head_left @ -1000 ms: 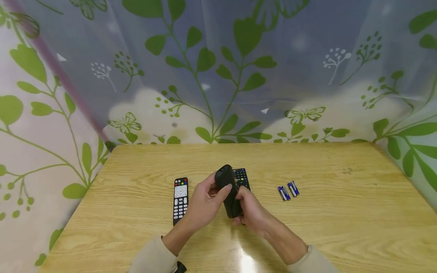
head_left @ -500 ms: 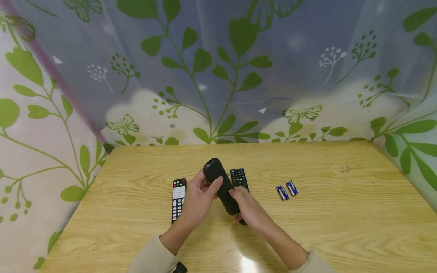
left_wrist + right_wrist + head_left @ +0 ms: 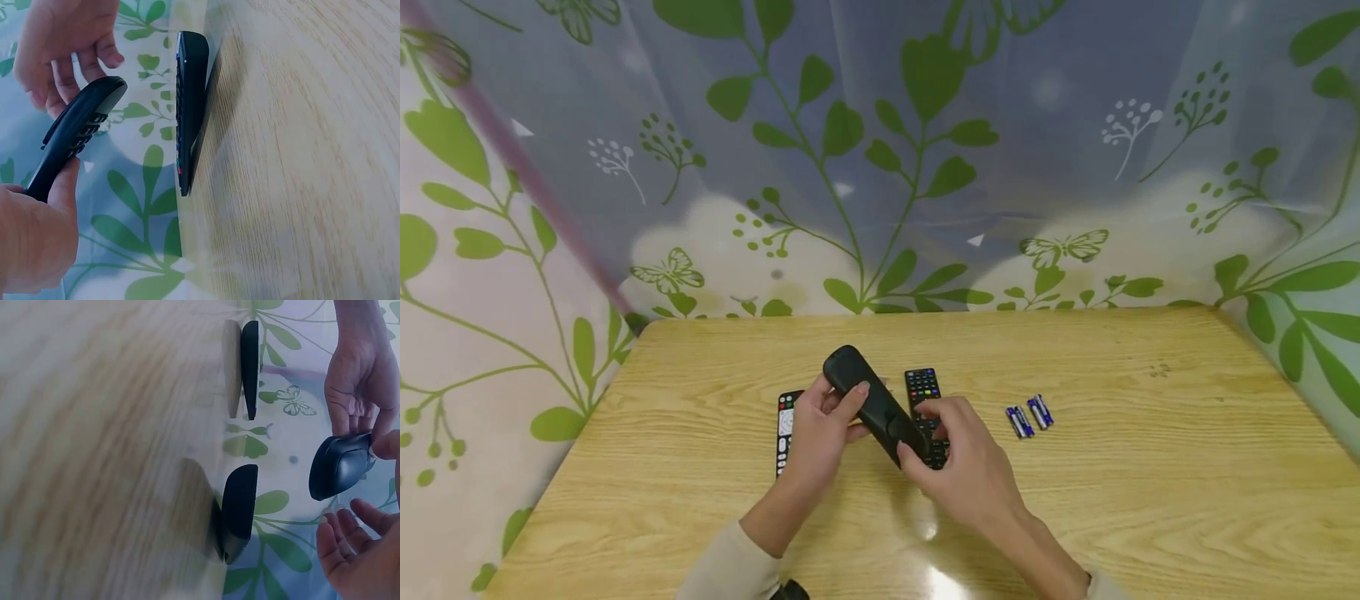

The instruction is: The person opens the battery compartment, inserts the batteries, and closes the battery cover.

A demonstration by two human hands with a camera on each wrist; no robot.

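My left hand [image 3: 820, 425] grips a black remote control [image 3: 880, 404] above the table, its thumb across the back, which faces up. The buttons on its underside show in the left wrist view. On that back, near the lower end, is the curved outline of a battery cover [image 3: 897, 425]. My right hand [image 3: 973, 467] is at this lower end, thumb touching the remote and the other fingers spread apart from it. In the right wrist view the remote's rounded end [image 3: 340, 465] lies between the two hands.
A second black remote [image 3: 922, 383] with coloured buttons lies on the wooden table [image 3: 1150, 467], partly behind the held one. Left of it lies a black remote with white buttons [image 3: 785, 425], partly covered by my left hand. Blue-and-silver batteries [image 3: 1019, 422] lie in pairs on the right.
The held remote has swung left and tilted further, its upper end moving left. My right hand has loosened from its side and slid to the lower end, fingers spreading.
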